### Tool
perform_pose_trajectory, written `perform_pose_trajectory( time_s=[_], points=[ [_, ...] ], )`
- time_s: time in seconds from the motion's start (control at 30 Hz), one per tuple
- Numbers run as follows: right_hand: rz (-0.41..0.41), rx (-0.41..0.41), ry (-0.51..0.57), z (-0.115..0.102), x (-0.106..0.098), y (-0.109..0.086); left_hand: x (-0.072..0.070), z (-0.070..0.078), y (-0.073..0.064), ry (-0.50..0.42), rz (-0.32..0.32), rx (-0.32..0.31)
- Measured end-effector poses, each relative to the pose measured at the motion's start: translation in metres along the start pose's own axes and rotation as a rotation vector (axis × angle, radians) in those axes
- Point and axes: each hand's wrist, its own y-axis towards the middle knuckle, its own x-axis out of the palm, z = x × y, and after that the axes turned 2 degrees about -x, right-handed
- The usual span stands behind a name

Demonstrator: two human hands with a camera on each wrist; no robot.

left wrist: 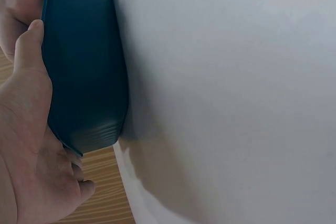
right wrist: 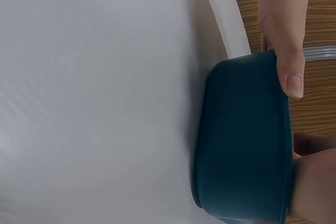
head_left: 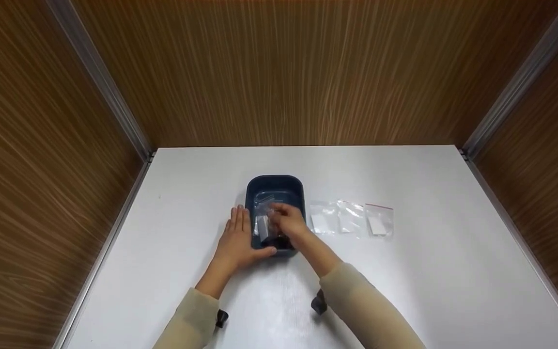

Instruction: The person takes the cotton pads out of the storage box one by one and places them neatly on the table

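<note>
A dark blue plastic bin [head_left: 274, 180] stands on the white table, and clear zip bags [head_left: 262, 199] with grey and dark contents lie inside it. My left hand [head_left: 238, 245] rests along the bin's left side with its fingers straight. Its thumb [right wrist: 292, 74] lies over the near rim. Reaching in over the right rim, my right hand [head_left: 289, 223] has its fingers curled at the top of a clear bag and pinches it. In both wrist views the bin wall [left wrist: 84, 72] hides the right fingertips and the bag.
To the right of the bin, three clear zip bags lie in a row: a left one [head_left: 323, 218], a middle one [head_left: 350, 218] and a right one [head_left: 379, 220] with a white piece inside. Wood-grain panels [head_left: 279, 72] enclose the table [head_left: 453, 271] at the back and sides.
</note>
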Motion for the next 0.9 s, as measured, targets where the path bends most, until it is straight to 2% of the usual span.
perform_pose_trajectory(
  time_s=[0.3, 0.53, 0.7, 0.9],
  points=[
    [-0.001, -0.027, 0.048, -0.011, -0.005, -0.004, 0.001, 0.000, -0.001, -0.024, 0.017, -0.001],
    [0.008, -0.026, 0.021, -0.016, -0.012, -0.007, 0.002, 0.003, -0.001, -0.048, -0.001, -0.008],
    [-0.003, -0.043, 0.066, -0.022, -0.015, -0.007, 0.000, 0.001, 0.000, -0.051, 0.018, -0.011],
    [-0.003, -0.026, 0.099, -0.025, -0.019, -0.008, 0.001, -0.002, 0.001, -0.058, 0.026, -0.006]
  ],
)
